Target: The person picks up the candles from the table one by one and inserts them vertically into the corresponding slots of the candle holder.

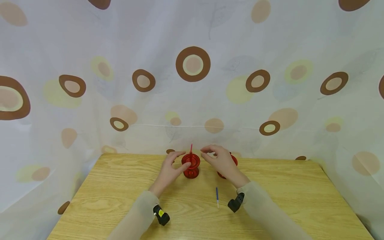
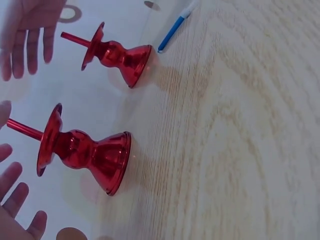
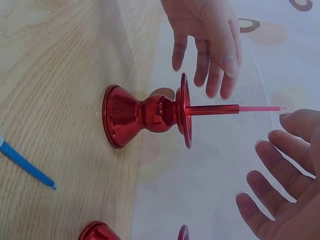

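Table [image 1: 120, 196]: pale yellow-brown wood; wavy grain; far edge near the foot of the cloth
Cloth [image 1: 162, 26]: whitish; hung behind the table and along both sides; soft folds
Crease [image 1: 144, 125]: thin; runs roughly level, low on the back
Large spot [image 1: 193, 64]: high in the middle; brown rim, cream band, tan centre
Yellow oval [image 1: 240, 90]: pale; right of the large spot
Tan oval [image 1: 214, 125]: plain; below the large spot
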The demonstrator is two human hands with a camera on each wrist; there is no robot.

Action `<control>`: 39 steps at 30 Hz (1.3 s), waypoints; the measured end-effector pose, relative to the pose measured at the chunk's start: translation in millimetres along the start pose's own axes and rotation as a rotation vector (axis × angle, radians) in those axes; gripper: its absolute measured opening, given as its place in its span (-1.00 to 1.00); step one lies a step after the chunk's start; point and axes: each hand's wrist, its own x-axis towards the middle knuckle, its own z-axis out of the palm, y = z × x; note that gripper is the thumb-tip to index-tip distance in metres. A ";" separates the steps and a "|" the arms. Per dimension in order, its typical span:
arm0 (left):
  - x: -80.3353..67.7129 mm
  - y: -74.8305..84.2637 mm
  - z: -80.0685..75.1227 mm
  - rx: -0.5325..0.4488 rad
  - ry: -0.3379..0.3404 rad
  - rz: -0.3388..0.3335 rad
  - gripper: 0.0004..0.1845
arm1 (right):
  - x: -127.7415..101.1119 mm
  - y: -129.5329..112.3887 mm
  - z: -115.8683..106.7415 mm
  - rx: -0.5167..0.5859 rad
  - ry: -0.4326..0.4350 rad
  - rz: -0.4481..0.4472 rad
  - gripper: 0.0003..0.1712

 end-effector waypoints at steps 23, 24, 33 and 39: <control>-27.8 22.8 -2.8 0.118 0.073 0.007 -0.64 | -34.2 9.6 -25.9 -0.081 0.001 -0.081 -0.71; -29.0 24.0 -2.8 0.117 0.066 0.005 -0.63 | -35.6 10.2 -26.8 -0.086 0.009 -0.087 -0.71; -37.9 31.0 0.1 0.135 0.018 0.026 -0.61 | -49.7 18.2 -34.3 -0.085 0.047 -0.087 -0.77; -44.3 34.4 1.2 0.120 -0.011 0.026 -0.65 | -60.0 21.6 -42.0 -0.072 0.054 -0.041 -0.75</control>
